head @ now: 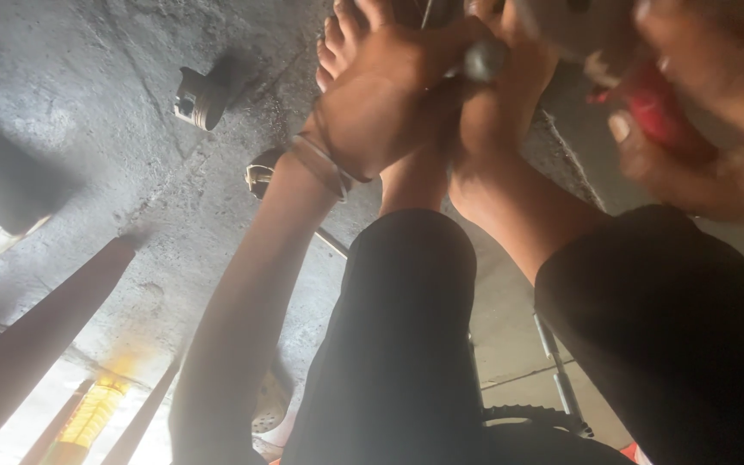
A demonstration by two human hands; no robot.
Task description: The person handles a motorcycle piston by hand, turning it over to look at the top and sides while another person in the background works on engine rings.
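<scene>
Our left hand (389, 95) is clenched around a short dark rounded rubbery grip (486, 58), knuckles up, with a bundle of thin thread bands (325, 164) around the wrist. That grip sits at the top of the view, just beside our bare feet (492, 103), and it is our landmark here. Our right hand (691, 146), to the right of the grip, is blurred; its fingers wrap a glossy red cylindrical handle (656, 108), which looks like a grasp. Above that handle, touching it, is a pale rounded metal part (570, 30) with a jagged lower edge; we cannot tell what it is.

Below the grip, our legs run down the view in smooth black cloth trousers (406, 344), knees bent.

Left of the grip, on the rough, stained grey concrete floor (88, 112), lies a ribbed metal piston (204, 95), well apart from our hands. Nearer, just beyond our left wrist, a small round metal ring-shaped part (258, 176) rests on the floor. Far down and left of the grip, dull reddish-brown bars (36, 336) slant across. Below the grip, between our legs, a thin grey metal rod (557, 362) and a knobbly black tyre edge (536, 418) show.
</scene>
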